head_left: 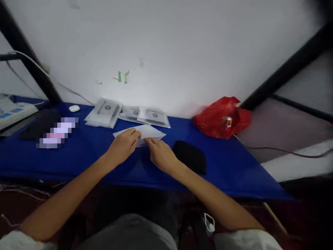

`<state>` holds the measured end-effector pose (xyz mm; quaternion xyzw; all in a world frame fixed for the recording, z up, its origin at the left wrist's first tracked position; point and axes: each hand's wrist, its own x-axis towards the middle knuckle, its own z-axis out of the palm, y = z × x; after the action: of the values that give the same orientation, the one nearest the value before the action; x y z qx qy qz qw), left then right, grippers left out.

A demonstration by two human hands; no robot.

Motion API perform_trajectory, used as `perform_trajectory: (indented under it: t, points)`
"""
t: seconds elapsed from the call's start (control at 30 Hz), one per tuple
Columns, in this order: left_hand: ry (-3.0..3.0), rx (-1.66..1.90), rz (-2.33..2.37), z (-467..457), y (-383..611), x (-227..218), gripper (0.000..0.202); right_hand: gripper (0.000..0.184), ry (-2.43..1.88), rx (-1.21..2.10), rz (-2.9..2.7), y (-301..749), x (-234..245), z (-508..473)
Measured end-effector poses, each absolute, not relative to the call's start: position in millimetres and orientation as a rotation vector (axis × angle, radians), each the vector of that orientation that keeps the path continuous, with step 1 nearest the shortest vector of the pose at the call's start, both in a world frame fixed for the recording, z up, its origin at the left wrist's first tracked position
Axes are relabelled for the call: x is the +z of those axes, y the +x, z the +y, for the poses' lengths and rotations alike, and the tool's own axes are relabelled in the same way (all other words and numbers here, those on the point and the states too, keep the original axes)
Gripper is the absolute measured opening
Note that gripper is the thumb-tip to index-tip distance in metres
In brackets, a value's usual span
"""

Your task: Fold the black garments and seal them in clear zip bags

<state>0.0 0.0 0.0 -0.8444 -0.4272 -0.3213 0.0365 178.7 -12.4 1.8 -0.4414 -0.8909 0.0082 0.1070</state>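
Note:
A whitish translucent plastic bag (pixel 147 131) lies between my hands near the middle of the blue table. My left hand (pixel 125 144) has its fingers closed on the bag's left part. On the near edge of the same bag, my right hand (pixel 160 151) pinches with thumb and fingers. Right of my right hand rests a dark folded cloth or pouch (pixel 189 156). Behind the bag are flat printed packets (pixel 155 117), and a stack of similar packets (pixel 105 111) sits farther left. What the bag in my hands contains is hidden.
The blue table (pixel 229 173) meets a white wall at the back. A red plastic bag (pixel 213 118) with a small can (pixel 228 122) stands back right. A white case (pixel 74 108) and a power strip (pixel 15 114) are at left. Black frame posts flank both sides.

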Motion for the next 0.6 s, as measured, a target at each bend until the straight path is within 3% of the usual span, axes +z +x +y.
perform_trajectory:
  t: [0.1,0.27,0.43,0.6]
  points:
    - [-2.638,-1.022,-1.273,-0.3,1.8,1.0,0.015,0.048,-1.313,0.082,-2.653,170.7,1.4,-12.1]
    - [-2.631,-0.967,-1.153,-4.1,-2.5,0.6,0.016,0.033,-1.600,0.087,-2.592,169.9,2.5,-2.5]
    - [-2.454,-0.718,-1.204,-7.1,-14.3,-9.2,0.015,0.047,-1.697,0.045,-2.544,170.9,0.9,-0.8]
    - [-2.417,-0.651,-1.184,-9.8,-20.6,-15.3,0.018,0.036,-1.686,0.027,-2.609,161.5,-5.0,1.6]
